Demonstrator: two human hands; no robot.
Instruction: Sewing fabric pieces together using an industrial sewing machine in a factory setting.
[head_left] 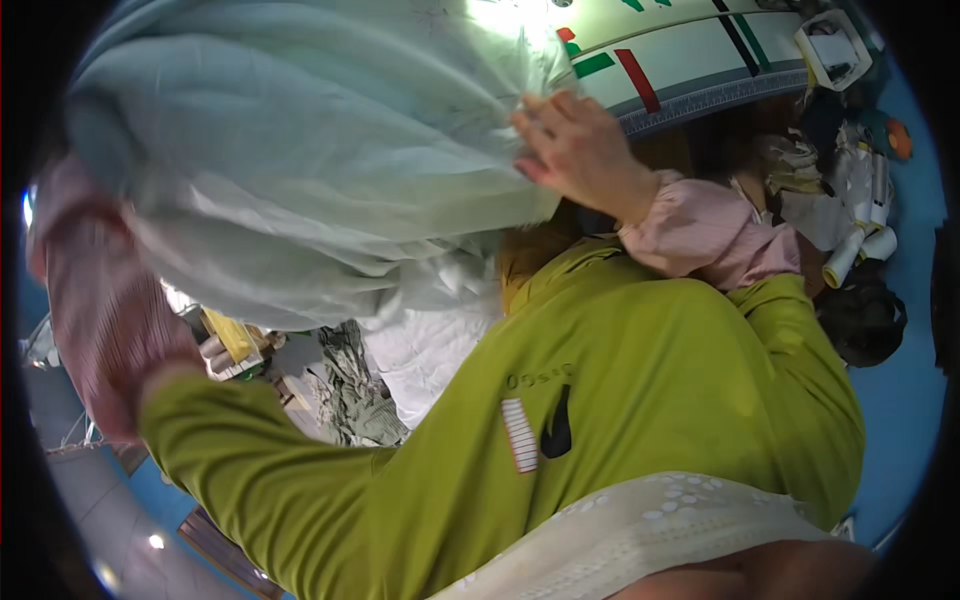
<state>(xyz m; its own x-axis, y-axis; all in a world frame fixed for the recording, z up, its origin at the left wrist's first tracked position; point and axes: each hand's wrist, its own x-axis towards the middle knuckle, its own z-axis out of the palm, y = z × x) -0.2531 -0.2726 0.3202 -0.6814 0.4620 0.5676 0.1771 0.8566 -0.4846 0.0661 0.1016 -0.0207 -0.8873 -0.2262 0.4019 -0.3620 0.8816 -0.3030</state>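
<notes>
A wide, thin, pale blue-green cloth (320, 130) spreads across the upper left and hangs in folds toward my lap. My right hand (580, 145) pinches the right-hand side of this cloth between thumb and fingers, next to the table's front edge. At the far left my left arm, in a pink sleeve cover (105, 290), reaches up to the cloth. The left hand itself is hidden at the cloth's far-left folds, so its fingers do not show.
The table edge (720, 97) carries a ruler strip and red, green and black tape pieces. A white tray (835, 50) sits at its right end. Thread cones (848, 255) and a black bag (862, 318) are at the right. Crumpled grey-green cloth (355, 390) lies below left.
</notes>
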